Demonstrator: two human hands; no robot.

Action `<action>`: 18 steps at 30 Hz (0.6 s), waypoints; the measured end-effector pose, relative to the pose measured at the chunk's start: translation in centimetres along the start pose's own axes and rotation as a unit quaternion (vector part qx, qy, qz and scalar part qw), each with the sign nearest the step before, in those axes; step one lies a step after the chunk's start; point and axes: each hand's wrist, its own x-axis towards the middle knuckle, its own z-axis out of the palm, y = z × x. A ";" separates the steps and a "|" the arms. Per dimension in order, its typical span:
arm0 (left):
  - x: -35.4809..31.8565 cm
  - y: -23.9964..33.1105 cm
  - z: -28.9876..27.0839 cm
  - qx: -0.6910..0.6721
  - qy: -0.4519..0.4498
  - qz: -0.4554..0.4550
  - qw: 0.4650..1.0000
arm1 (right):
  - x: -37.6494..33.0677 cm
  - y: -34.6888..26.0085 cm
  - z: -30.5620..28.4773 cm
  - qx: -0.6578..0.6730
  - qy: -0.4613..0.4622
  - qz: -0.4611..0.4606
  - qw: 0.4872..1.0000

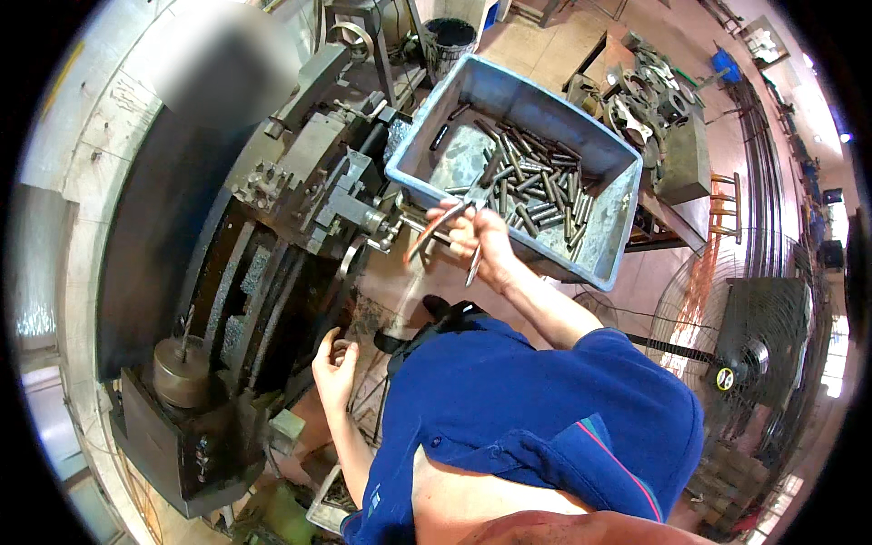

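Note:
My right hand (486, 238) is closed at the near left rim of a blue plastic bin (413, 182). In its fingers is a slim metal rod (434, 233), dark with a reddish-brown side, slanting down to the left. A silver metal tool (473, 268) runs through the same hand; its narrow end sticks out below and a wider end shows above the fingers. Its exact kind is hidden by the grip. Inside the bin lie many short dark metal pins (545, 186), heaped toward the right. My left hand (336, 363) hangs beside the lathe, fingers loosely curled and apart, holding nothing visible.
A lathe (313, 173) fills the left side, with its handwheel (350, 259) jutting toward me and its chuck (180, 371) at the lower left. A bench (681, 168) cluttered with metal parts stands beyond the bin. A large fan (754, 354) is at right, a black bucket (450, 41) behind.

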 end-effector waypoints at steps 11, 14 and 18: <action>-5.1 -3.2 -1.0 0.215 0.093 -0.010 0.972 | -2.0 5.9 0.8 -0.135 -0.177 0.210 0.952; -8.9 -4.7 -2.6 0.169 0.135 -0.044 0.975 | -2.8 9.0 0.7 -0.182 -0.167 0.302 0.921; -16.6 -9.5 -5.1 0.115 0.280 -0.081 0.949 | -2.8 11.6 1.4 -0.237 -0.161 0.363 0.887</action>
